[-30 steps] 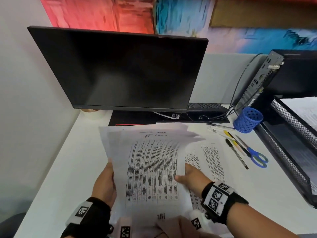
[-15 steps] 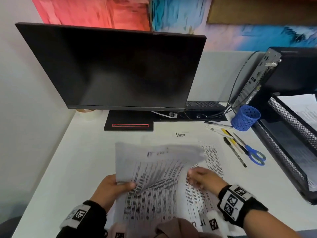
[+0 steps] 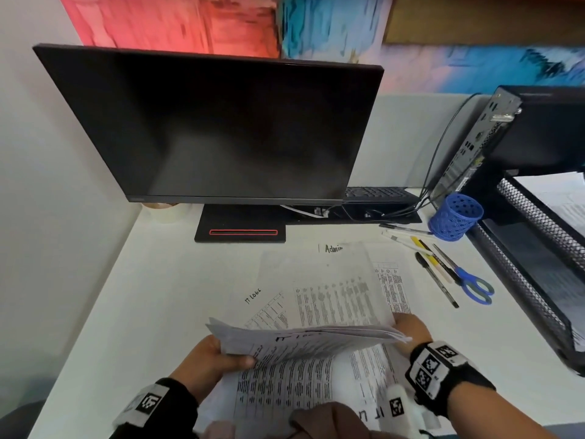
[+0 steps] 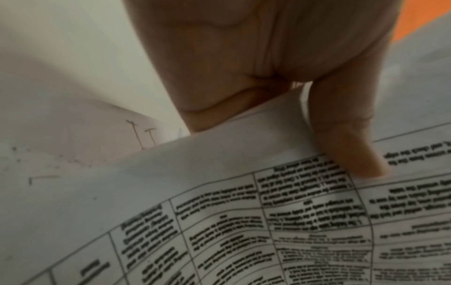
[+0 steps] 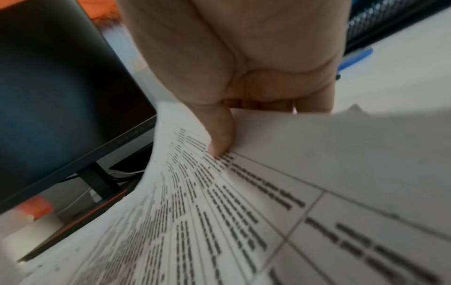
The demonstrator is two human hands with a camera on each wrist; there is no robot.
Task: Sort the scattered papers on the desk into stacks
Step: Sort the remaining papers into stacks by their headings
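Note:
A bundle of printed table sheets [image 3: 304,342] is held low over the near desk edge, lying almost flat. My left hand [image 3: 228,359] grips its left edge with the thumb [image 4: 354,154] on top of the paper [image 4: 244,212]. At the right edge my right hand [image 3: 408,327] grips it too, its thumb [image 5: 219,135] pressed on the printed sheet [image 5: 268,212]. Behind the bundle, loose sheets lie overlapping on the white desk [image 3: 142,296]: one headed "Admin" [image 3: 332,248], a table sheet [image 3: 335,299] and one marked "IT Logs" [image 3: 256,296]. More sheets lie under the bundle.
A dark monitor [image 3: 221,128] on its stand [image 3: 240,231] fills the back. At the right are a blue mesh pen cup [image 3: 456,217], several pens [image 3: 433,267], blue scissors [image 3: 474,286], a black mesh paper tray [image 3: 538,248] and a small computer [image 3: 493,137].
The bundle has tipped from upright to almost flat and come down toward me. My right hand has moved from the sheet face to its right edge. The sheets behind are uncovered.

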